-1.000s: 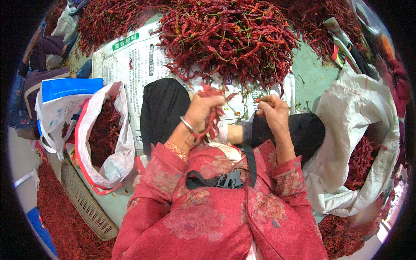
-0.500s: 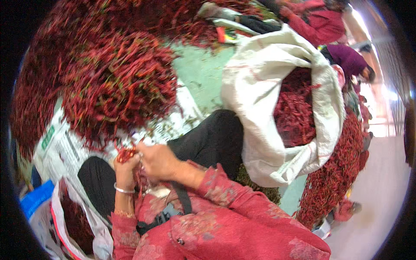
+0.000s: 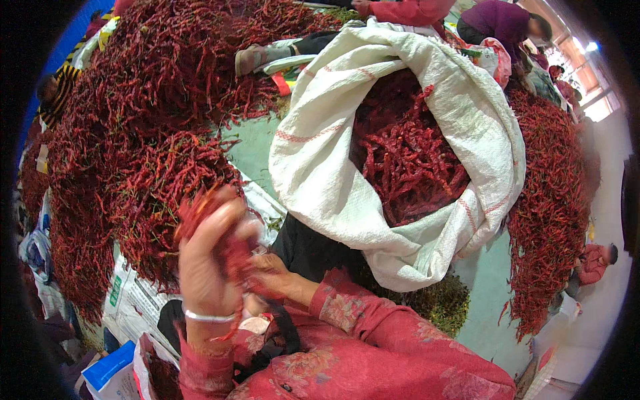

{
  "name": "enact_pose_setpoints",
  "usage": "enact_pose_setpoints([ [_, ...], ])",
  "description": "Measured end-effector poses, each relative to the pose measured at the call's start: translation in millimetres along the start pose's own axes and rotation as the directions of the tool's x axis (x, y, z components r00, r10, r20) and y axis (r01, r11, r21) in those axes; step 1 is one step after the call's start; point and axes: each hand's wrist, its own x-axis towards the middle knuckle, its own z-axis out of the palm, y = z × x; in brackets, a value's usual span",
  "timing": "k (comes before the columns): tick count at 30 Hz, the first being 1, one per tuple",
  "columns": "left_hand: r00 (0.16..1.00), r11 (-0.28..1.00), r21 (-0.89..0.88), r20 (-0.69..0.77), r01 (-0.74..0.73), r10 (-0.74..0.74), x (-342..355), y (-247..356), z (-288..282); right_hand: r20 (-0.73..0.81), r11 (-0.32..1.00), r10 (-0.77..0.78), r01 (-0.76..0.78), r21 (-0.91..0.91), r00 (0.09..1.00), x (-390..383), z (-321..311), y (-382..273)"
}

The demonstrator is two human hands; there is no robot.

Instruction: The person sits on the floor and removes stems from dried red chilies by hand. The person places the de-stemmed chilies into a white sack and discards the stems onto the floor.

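My left hand [image 3: 207, 260] is raised and blurred, closed around a bunch of dried red chilies [image 3: 200, 210]; a thin bangle circles its wrist. Just to its right, my right hand [image 3: 267, 270] is closed on the lower ends of the same bunch. Both hands are above my lap, where black trousers [image 3: 310, 250] show. A big heap of dried red chilies [image 3: 147, 133] lies right beyond the hands. To the right stands a large white woven sack [image 3: 333, 187], its mouth rolled open and full of red chilies [image 3: 407, 153].
More chilies are piled along the right [image 3: 550, 207]. Printed white sacking [image 3: 133, 303] lies flat under the heap, and a blue-and-white box [image 3: 107, 373] sits at the lower left. Other people work at the far edge [image 3: 400, 10] and at the right [image 3: 593, 263]. Green floor [image 3: 490, 293] shows.
The view has swung further right, bringing the white sack to the middle. My left hand has lifted with the chili bunch; my right hand stays against it.
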Motion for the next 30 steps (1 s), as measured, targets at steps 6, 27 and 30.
enact_pose_setpoints([
  [6, 0.859, 0.964, 0.265, 0.489, 0.02, -0.152, 64.6, -60.0, 128.8, 0.135, 0.993, -0.067, 0.079, -0.088, 0.989, -5.1, -5.3, 12.1],
  [27, 0.963, 0.95, 0.29, 0.2, 0.116, -0.179, 20.6, -90.2, -19.3, 0.21, 0.833, 0.478, -0.363, -0.418, 0.853, -181.1, -224.9, -116.3],
  [30, 0.923, 0.925, 0.199, 0.149, 0.323, -0.355, 19.8, -90.7, -3.1, -0.366, 0.862, 0.176, -0.323, -0.391, 0.914, -125.3, -274.4, -151.6],
])
